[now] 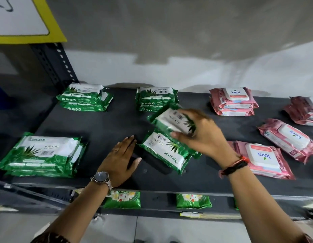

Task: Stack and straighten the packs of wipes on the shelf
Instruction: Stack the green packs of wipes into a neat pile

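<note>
My right hand [203, 135] grips a green and white aloe wipes pack [167, 120], held tilted just above a small skewed pile of the same green packs [165, 153] in the middle of the dark shelf [99, 123]. My left hand [119, 158] lies flat on the shelf, fingers apart, its fingertips close to the pile's left edge. Tidy green stacks sit at the front left [41, 155], back left [84, 96] and back middle [155, 97]. Pink Kara packs lie to the right: a stack at the back [233, 101], loose ones at the front [262, 158] and right [289, 139].
More pink packs [304, 110] reach the far right edge. A perforated metal upright [54, 64] stands at the back left under a yellow-bordered sign [20, 20]. A white wall backs the shelf. Green flowered packs [123, 199] sit on the shelf below.
</note>
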